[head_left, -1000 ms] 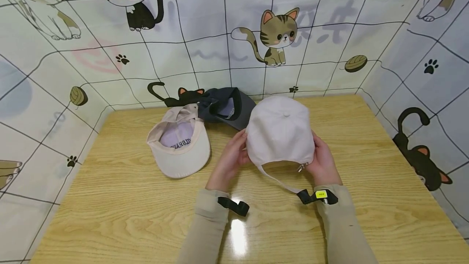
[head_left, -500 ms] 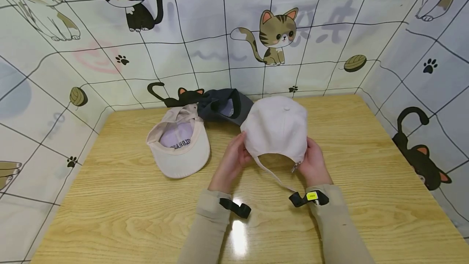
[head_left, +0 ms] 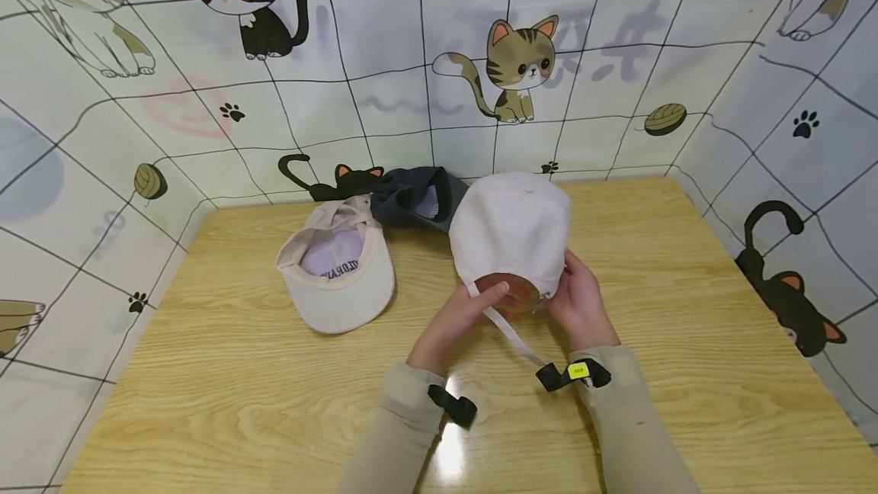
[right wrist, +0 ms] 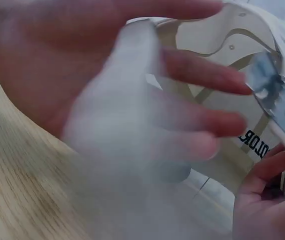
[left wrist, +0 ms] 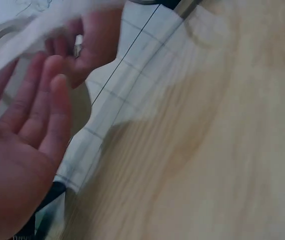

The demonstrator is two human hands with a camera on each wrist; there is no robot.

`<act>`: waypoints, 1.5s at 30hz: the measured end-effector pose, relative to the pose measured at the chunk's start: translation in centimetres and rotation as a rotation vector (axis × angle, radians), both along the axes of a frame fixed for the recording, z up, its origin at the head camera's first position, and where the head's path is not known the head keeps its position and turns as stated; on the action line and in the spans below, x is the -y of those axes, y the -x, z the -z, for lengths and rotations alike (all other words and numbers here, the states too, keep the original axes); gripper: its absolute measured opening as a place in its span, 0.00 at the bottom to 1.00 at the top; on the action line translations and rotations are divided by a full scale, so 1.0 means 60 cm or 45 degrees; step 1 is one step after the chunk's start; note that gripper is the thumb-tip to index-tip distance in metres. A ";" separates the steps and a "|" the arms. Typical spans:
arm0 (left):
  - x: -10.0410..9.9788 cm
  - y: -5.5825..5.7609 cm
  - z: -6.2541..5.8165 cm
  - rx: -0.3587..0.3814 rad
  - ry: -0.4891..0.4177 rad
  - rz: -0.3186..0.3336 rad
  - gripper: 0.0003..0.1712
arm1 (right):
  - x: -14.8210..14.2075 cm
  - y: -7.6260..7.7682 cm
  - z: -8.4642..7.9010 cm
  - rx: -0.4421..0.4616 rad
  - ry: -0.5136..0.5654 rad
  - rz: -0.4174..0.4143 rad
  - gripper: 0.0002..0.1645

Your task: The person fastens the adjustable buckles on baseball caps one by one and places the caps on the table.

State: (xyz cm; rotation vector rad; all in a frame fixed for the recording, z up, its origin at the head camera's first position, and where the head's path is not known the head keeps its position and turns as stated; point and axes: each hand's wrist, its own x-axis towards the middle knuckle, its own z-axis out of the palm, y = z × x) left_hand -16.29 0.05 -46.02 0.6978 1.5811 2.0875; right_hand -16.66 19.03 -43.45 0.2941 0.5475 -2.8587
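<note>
A white baseball cap (head_left: 511,223) is held up over the table, crown upward, its rear opening facing me. My right hand (head_left: 583,307) grips the cap's right edge beside the metal clasp (right wrist: 275,97). At the opening's lower left is my left hand (head_left: 446,330), its thumb at the loose strap (head_left: 514,340) and its other fingers under the cap. In the right wrist view the left fingers (right wrist: 202,75) stretch fairly straight inside the cap's opening, behind the blurred strap. Black lettering (right wrist: 255,142) shows inside the cap.
A pale pink cap (head_left: 343,303) lies with its inside up on the wooden table (head_left: 240,402), left of my hands. Beside it, at the back, a dark grey cap (head_left: 405,200) lies partly behind the white one. Cat-print cloth walls (head_left: 384,29) enclose the table's back and sides.
My left hand has left the cap's left side and moved right and down to the strap and opening. The white cap has shifted slightly left and tilted; my right hand still holds it.
</note>
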 end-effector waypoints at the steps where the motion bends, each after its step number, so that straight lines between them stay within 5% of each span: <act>1: -0.004 0.002 0.006 -0.012 -0.038 -0.005 0.27 | 0.002 0.001 0.000 -0.009 -0.010 0.012 0.09; 5: -0.017 0.007 0.014 0.035 -0.237 -0.092 0.24 | 0.007 0.001 -0.002 -0.019 -0.081 0.056 0.12; 12: -0.008 -0.009 -0.042 0.159 -0.516 -0.141 0.20 | 0.012 0.000 -0.014 -0.118 -0.191 0.052 0.12; 19: -0.001 -0.007 -0.052 0.129 -0.500 -0.162 0.10 | 0.020 -0.006 -0.035 -0.264 -0.379 0.042 0.12; 31: -0.005 -0.010 -0.052 0.177 -0.199 -0.333 0.09 | 0.034 -0.019 -0.054 -0.404 -0.674 0.062 0.16; 37: -0.005 -0.010 -0.063 0.222 -0.278 -0.440 0.08 | 0.030 -0.025 -0.064 -0.411 -1.008 0.023 0.21; 41: -0.005 -0.013 -0.080 0.219 -0.358 -0.478 0.08 | 0.022 -0.031 -0.078 -0.494 -1.341 -0.059 0.29; 45: -0.005 -0.015 -0.096 0.233 -0.447 -0.497 0.04 | 0.018 -0.037 -0.092 -0.589 -1.515 -0.045 0.30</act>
